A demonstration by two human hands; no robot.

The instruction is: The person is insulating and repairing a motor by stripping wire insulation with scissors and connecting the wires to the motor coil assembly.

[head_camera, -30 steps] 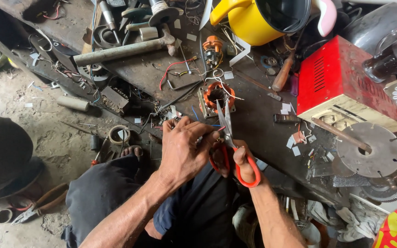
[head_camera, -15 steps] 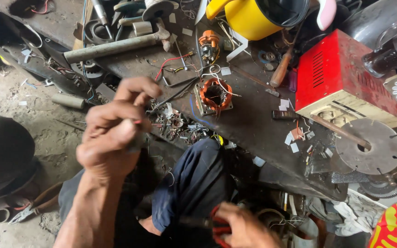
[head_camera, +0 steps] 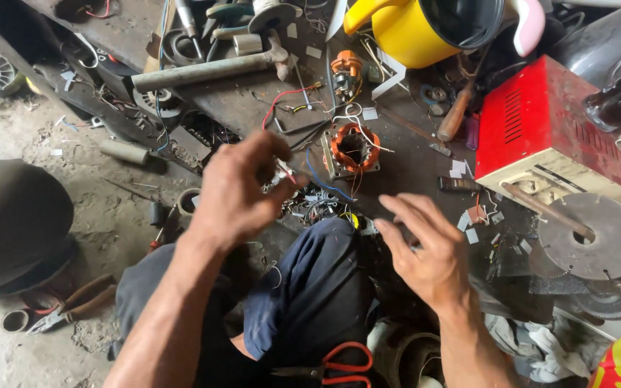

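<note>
Since half-second before, your right hand (head_camera: 425, 251) rose empty, fingers spread; left hand (head_camera: 242, 190) pinched thin wire end (head_camera: 287, 172). Wire looked light, limp; hold near tip.

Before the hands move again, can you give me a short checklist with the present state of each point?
1. Left hand pinches something small with a red tip between its fingers: ok; whether it is a wire end, cannot tell.
2. Right hand empty, fingers spread: ok.
3. Motor stator with copper winding sits upright on the bench, neither hand touching it: ok.
4. Red-handled scissors out of both hands, low by the knee: ok.
5. Bench space around the stator: not ok, loose wires and scraps lie close.
6. Whether the held piece joins the stator's wires: cannot tell.
</note>
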